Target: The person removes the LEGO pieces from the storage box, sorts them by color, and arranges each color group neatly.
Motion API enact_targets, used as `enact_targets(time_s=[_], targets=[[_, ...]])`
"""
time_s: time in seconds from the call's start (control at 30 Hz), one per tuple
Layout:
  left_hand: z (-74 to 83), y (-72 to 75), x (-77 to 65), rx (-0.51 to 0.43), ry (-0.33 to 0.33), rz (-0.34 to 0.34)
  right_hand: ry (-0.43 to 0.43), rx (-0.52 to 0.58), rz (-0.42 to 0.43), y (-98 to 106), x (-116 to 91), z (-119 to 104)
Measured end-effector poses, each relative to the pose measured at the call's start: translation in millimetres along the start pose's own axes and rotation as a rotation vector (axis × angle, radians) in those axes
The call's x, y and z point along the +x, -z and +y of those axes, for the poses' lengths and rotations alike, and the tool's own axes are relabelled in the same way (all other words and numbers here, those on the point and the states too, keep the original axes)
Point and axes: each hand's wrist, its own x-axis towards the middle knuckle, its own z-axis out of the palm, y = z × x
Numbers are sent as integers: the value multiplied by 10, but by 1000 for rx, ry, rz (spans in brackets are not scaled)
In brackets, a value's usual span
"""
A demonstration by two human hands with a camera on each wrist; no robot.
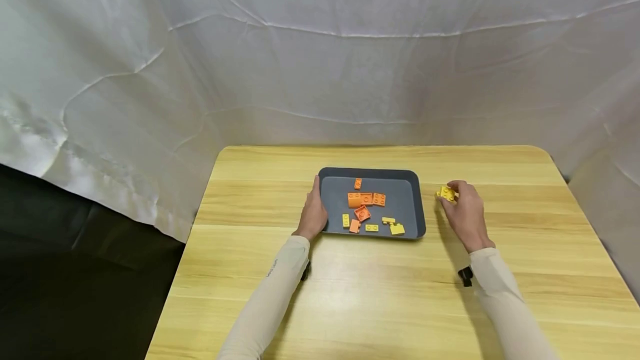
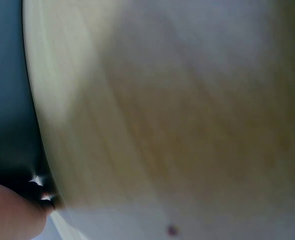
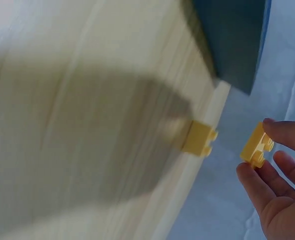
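A pale wood-grain table (image 1: 370,293) carries a dark grey rectangular tray (image 1: 400,190). The left hand (image 1: 313,213) rests against the tray's left wall, fingers extended. Farther right, the right hand (image 1: 467,213) pinches a yellow studded plastic brick (image 3: 254,143) in its fingers, near a second yellow brick (image 3: 196,137) on the table. Orange plastic bricks (image 1: 366,199) and small yellow bricks (image 1: 371,228) lie in the tray. The step seems to be handling bricks singly; the next move likely calls for a steady pinch.

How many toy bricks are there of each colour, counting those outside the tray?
Orange bricks: 6, all in the tray
Yellow bricks: 6 (4 in the tray, 1 in the right hand, 1 on the table)
Total: 12, as far as outlines show
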Motion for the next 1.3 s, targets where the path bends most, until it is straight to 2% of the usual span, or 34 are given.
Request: enact_targets(time_s=[0.4, 0.8, 1.3], targets=[[-15, -10, 13, 6, 0, 3, -40, -43, -22, 149, 55, 305], [-10, -11, 1, 7, -13, 10, -94, -65, -107, 131, 54, 484], [0, -21, -1, 3, -14, 13, -124, -78, -172, 80, 20, 645]])
